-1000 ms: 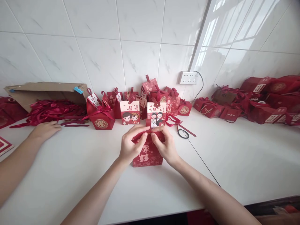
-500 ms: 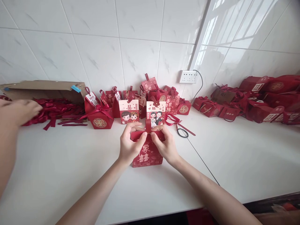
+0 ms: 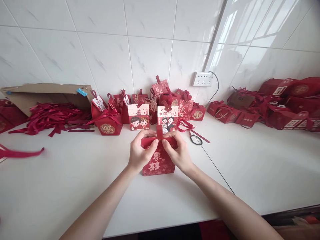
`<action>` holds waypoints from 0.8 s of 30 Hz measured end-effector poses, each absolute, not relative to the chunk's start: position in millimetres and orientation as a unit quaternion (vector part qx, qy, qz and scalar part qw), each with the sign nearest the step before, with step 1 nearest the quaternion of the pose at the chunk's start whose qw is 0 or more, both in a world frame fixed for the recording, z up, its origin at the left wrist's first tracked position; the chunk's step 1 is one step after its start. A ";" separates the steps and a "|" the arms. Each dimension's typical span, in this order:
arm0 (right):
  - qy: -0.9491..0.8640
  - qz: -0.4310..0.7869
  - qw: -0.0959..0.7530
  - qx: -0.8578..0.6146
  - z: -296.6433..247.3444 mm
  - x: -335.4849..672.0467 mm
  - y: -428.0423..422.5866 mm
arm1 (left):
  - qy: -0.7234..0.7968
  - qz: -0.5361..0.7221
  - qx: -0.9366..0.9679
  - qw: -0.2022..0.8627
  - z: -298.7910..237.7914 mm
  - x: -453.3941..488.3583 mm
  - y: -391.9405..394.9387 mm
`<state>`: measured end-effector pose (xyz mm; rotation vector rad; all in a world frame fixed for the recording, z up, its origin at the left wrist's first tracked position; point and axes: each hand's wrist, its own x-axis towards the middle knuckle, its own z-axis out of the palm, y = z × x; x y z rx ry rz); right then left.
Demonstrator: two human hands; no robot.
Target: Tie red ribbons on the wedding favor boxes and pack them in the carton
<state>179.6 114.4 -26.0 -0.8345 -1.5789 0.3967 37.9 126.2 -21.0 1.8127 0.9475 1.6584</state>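
A red gift box (image 3: 158, 162) with gold characters stands on the white counter (image 3: 75, 186) in front of me. My left hand (image 3: 140, 154) pinches the left side of its top flaps. My right hand (image 3: 177, 152) pinches the right side. Between my fingertips a red tab (image 3: 159, 132) sticks up from the box top. Both hands are closed on the box top.
Several finished red boxes (image 3: 136, 116) stand against the tiled wall behind. A heap of red ribbons (image 3: 52, 116) lies by a cardboard sheet (image 3: 47, 93) at left. One ribbon (image 3: 20, 153) trails at the far left edge. More red boxes (image 3: 275, 106) fill the right. A black hair tie (image 3: 195, 140) lies nearby.
Another person's hand at the far left pulled a ribbon from the heap and left the view; a ribbon now trails at the left edge. My hands stayed pinched on the box top.
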 end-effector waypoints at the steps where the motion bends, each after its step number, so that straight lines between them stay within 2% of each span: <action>1: -0.682 0.173 0.610 -0.365 -25.7 179.5 114.3 | 0.353 0.608 0.664 0.255 -20.8 38.0 125.9; 13: -0.681 0.173 0.608 -0.370 -27.8 178.8 113.1 | 0.339 0.583 0.675 0.301 -17.8 34.9 127.3; 24: -0.673 0.182 0.608 -0.380 -24.4 177.6 113.5 | 0.356 0.567 0.682 0.295 -13.6 35.0 126.0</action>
